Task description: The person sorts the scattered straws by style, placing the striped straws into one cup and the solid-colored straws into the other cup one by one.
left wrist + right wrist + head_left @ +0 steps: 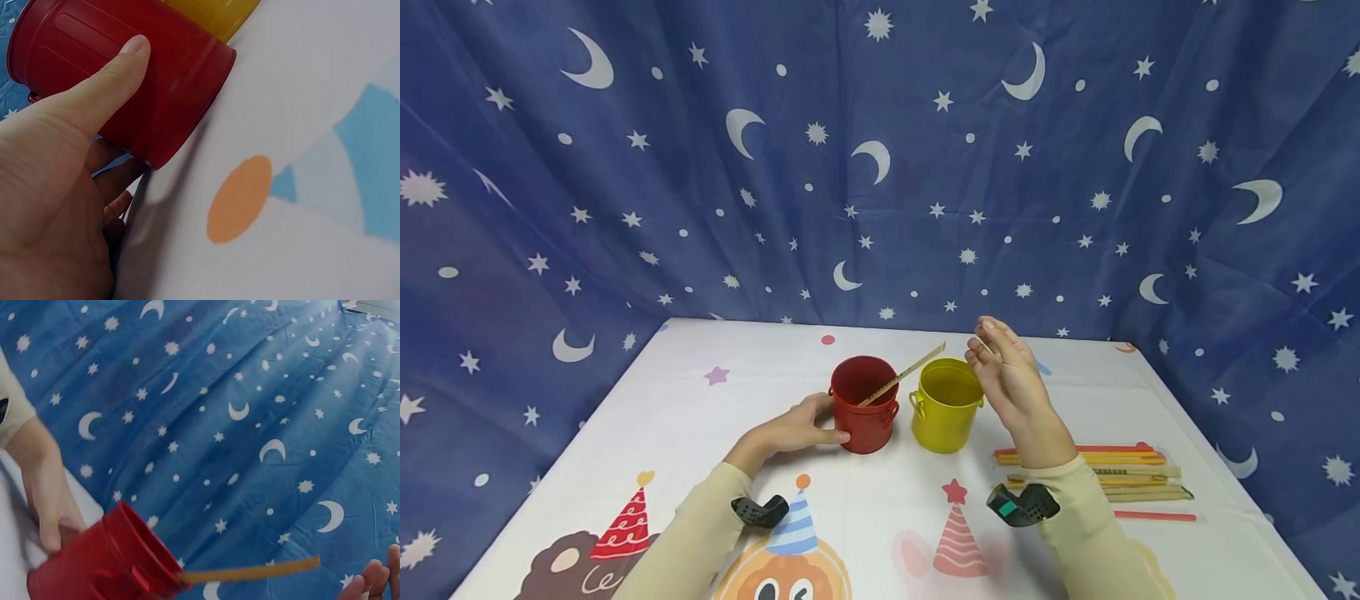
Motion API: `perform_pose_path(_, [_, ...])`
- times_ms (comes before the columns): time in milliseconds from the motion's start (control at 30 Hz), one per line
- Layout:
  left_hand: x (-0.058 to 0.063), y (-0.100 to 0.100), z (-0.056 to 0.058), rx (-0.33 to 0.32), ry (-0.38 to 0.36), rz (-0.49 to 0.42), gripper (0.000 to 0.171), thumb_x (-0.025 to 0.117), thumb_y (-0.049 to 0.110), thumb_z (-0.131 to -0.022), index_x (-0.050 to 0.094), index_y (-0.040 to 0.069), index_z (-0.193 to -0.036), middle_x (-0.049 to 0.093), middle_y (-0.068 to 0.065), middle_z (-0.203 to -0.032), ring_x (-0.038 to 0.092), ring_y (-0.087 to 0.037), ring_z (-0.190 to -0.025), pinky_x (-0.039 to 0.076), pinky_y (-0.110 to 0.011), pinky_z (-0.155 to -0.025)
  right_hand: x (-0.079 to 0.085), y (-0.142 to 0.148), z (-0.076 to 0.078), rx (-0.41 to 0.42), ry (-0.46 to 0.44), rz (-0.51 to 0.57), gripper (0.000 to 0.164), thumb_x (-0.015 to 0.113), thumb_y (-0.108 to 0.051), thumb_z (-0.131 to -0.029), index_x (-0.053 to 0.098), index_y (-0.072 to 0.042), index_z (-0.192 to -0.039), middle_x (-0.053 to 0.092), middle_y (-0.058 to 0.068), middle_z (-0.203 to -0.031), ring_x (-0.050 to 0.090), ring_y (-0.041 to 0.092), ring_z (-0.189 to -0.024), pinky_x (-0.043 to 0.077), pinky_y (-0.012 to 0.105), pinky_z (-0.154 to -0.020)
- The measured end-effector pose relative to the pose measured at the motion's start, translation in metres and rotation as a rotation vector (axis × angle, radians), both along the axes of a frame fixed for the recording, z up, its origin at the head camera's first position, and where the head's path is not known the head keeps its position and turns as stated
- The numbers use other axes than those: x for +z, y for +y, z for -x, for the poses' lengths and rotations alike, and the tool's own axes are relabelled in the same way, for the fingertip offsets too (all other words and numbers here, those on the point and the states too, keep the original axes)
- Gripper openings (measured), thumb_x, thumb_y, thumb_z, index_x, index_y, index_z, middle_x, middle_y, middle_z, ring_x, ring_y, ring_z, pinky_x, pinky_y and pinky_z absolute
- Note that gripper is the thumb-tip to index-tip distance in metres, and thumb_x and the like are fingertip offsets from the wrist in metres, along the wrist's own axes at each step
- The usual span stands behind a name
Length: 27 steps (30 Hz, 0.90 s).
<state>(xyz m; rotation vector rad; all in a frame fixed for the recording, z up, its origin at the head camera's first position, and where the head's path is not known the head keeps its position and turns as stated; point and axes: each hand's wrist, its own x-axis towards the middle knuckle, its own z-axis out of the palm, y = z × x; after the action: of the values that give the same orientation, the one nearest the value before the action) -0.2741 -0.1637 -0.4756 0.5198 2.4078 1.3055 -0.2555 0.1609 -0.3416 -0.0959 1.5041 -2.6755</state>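
Observation:
Against the near left side of a small red metal bucket (867, 427) rests my left hand (792, 428), holding it; in the left wrist view the thumb (119, 72) lies along the bucket's wall and the fingers go behind it. Inside the bucket leans a thin tan stick (917, 365) with small printed marks, its upper end sticking out over the rim toward the right. Beside it stands a yellow bucket (942, 427), upright. My right hand (1018, 383) is raised at the yellow bucket's right rim, fingers loosely bent, with nothing seen in it.
To the right, partly behind my right forearm, lie several thin sticks (1138, 472) in tan, yellow and orange-red. A single red stick (1156, 516) lies nearer. The white cloth (760, 350) has printed party figures. A blue star-patterned curtain (910, 275) hangs behind the table.

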Motion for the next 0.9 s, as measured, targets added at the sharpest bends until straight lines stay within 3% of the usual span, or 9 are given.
perform_pose_path(333, [0.004,-0.002,0.004,-0.003,-0.018,0.008,0.083,0.079,0.043,-0.085,0.043,0.013,-0.154,0.029,-0.014,-0.165,0.022,-0.037,-0.154,0.022,-0.066,-0.123,-0.008,0.036,-0.006,0.067,0.064,-0.189,0.021,0.05,-0.026,-0.107,0.068,-0.022,-0.098,0.059,-0.008,-0.1,0.054,0.011,-0.09,0.049,0.019,-0.086])
perform_pose_path(667, [0.005,-0.001,0.004,-0.001,-0.031,-0.007,0.084,0.079,0.042,-0.085,0.042,0.013,-0.155,0.027,-0.016,-0.166,0.021,-0.039,-0.155,0.022,-0.067,-0.123,-0.044,0.078,-0.015,0.161,0.19,-0.455,0.022,0.046,-0.024,-0.109,0.067,-0.022,-0.109,0.062,-0.01,-0.101,0.063,0.003,-0.087,0.054,0.016,-0.087])
perform_pose_path(900, [0.002,-0.001,0.003,0.019,-0.056,-0.011,0.085,0.081,0.04,-0.084,0.042,0.013,-0.154,0.026,-0.016,-0.166,0.021,-0.039,-0.155,0.022,-0.065,-0.123,-0.069,0.118,-0.022,0.171,0.304,-0.544,0.029,0.04,-0.017,-0.11,0.068,-0.023,-0.115,0.066,-0.012,-0.104,0.065,0.003,-0.09,0.054,0.014,-0.087])
